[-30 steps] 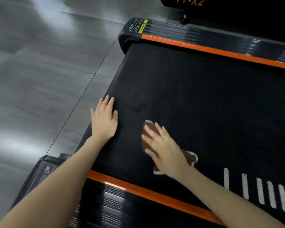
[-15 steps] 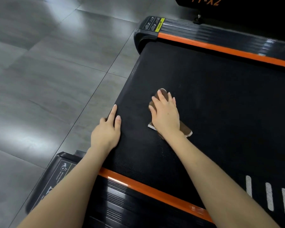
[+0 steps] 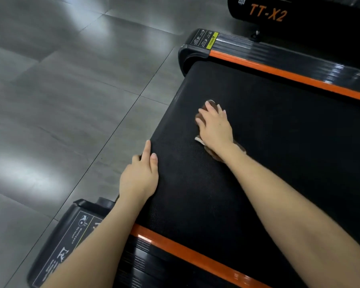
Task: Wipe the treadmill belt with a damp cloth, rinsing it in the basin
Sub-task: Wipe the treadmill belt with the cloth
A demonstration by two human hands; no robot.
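The black treadmill belt [image 3: 279, 142] fills the right half of the view, between two orange side strips. My right hand [image 3: 215, 126] presses flat on a brown cloth [image 3: 238, 148] with a pale edge, near the belt's rear end. Most of the cloth is hidden under the palm. My left hand [image 3: 140, 176] rests on the belt's rear edge, thumb on top and fingers curled over the end, holding nothing else. No basin is in view.
Grey floor tiles [image 3: 60, 100] spread to the left. Black end caps [image 3: 200, 41] with warning labels close both side rails. A second black machine marked TT-X2 [image 3: 268, 14] stands at the top right.
My right hand slid the cloth away from the near orange strip toward the middle of the belt. My left hand shifted from flat on the belt to gripping its rear edge.
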